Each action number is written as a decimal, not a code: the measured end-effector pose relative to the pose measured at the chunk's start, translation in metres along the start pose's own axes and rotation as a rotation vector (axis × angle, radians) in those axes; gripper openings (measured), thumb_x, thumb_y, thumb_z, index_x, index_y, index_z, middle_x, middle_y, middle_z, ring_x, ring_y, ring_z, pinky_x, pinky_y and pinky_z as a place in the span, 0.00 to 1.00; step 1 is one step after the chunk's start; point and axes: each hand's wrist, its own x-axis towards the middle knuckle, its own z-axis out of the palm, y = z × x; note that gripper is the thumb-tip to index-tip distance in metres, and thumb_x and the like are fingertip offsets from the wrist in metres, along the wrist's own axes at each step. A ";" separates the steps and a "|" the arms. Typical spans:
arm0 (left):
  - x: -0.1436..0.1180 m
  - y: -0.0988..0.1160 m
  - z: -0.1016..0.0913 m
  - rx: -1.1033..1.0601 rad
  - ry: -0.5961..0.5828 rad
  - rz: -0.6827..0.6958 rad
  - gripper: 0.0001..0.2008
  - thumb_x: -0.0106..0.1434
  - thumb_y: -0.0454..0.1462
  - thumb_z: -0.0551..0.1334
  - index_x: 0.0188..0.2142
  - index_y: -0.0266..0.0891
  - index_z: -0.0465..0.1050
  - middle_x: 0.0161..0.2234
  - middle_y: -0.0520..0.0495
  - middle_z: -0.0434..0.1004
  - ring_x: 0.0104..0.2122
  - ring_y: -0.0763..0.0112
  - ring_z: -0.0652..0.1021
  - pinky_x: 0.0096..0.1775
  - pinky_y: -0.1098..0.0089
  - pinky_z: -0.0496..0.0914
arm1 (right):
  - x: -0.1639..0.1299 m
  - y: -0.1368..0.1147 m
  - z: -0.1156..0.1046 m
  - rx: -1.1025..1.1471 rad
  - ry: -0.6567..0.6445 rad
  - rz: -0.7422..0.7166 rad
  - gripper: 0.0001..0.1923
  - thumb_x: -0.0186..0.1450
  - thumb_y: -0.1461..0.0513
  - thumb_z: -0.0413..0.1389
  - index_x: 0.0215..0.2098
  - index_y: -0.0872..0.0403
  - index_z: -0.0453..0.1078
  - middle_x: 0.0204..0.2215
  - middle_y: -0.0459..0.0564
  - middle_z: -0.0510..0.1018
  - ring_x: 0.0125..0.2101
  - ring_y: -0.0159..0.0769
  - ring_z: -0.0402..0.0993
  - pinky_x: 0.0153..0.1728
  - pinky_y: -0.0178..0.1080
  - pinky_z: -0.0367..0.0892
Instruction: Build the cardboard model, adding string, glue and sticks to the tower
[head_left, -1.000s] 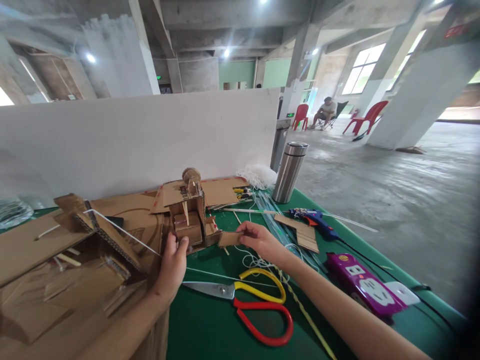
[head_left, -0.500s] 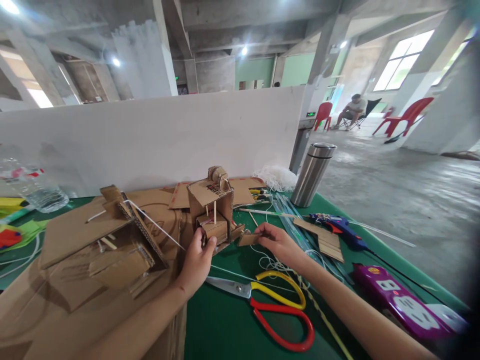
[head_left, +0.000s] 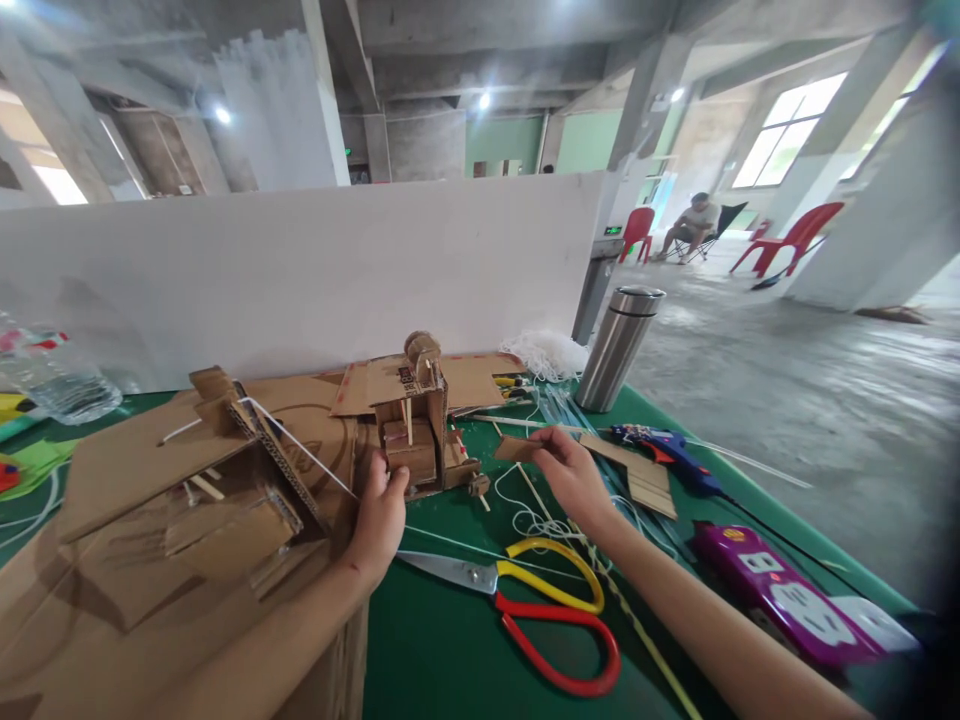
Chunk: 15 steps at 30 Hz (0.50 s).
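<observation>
Nearest the camera, on the green counter (head_left: 450, 660), lie the scissors (head_left: 525, 600) with 1 yellow and 1 red handle loop, blades pointing left, about where they lay 0.5 s ago. Just beyond them the left hand (head_left: 379, 515) rests against the lower left side of the small cardboard model (head_left: 420, 430), its thumb and fingers (head_left: 397, 480) pressed on the base; whether they fully close around it cannot be told. That contact matches the earlier frame. To the right, the right hand (head_left: 574, 475) pinches a small cardboard piece (head_left: 517, 447) between thumb and fingertips. Half a second ago this piece was held low, right beside the model's right edge; now it is raised and drawn away to the right, clearly apart from the model. White string (head_left: 525, 515) loops on the counter beneath that hand. Left of the model sits a larger cardboard structure (head_left: 225, 470) on flat cardboard sheets. Farther right lie a purple power strip (head_left: 780, 595) and a blue glue gun (head_left: 664, 450). Behind these stands a steel flask (head_left: 619, 345), upright, before the white partition board (head_left: 300, 270).
</observation>
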 end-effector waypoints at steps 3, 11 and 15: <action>-0.001 0.003 0.000 -0.012 0.019 -0.062 0.13 0.52 0.38 0.61 0.39 0.42 0.72 0.41 0.46 0.81 0.45 0.56 0.79 0.46 0.59 0.74 | 0.001 0.001 0.000 0.004 0.029 -0.013 0.10 0.53 0.58 0.51 0.32 0.51 0.67 0.25 0.43 0.71 0.26 0.36 0.66 0.29 0.38 0.61; -0.007 0.014 0.003 -0.048 0.040 -0.150 0.14 0.49 0.37 0.58 0.37 0.41 0.74 0.32 0.50 0.80 0.38 0.60 0.80 0.37 0.65 0.75 | -0.005 -0.004 0.005 0.054 -0.057 -0.066 0.13 0.57 0.58 0.50 0.40 0.53 0.68 0.24 0.42 0.69 0.24 0.34 0.65 0.25 0.36 0.61; -0.008 0.017 0.005 -0.063 0.025 -0.161 0.16 0.47 0.37 0.58 0.37 0.40 0.75 0.33 0.51 0.81 0.38 0.60 0.80 0.36 0.66 0.75 | -0.005 -0.003 0.004 0.034 -0.040 -0.086 0.11 0.58 0.60 0.50 0.39 0.53 0.66 0.26 0.43 0.70 0.25 0.34 0.67 0.26 0.36 0.63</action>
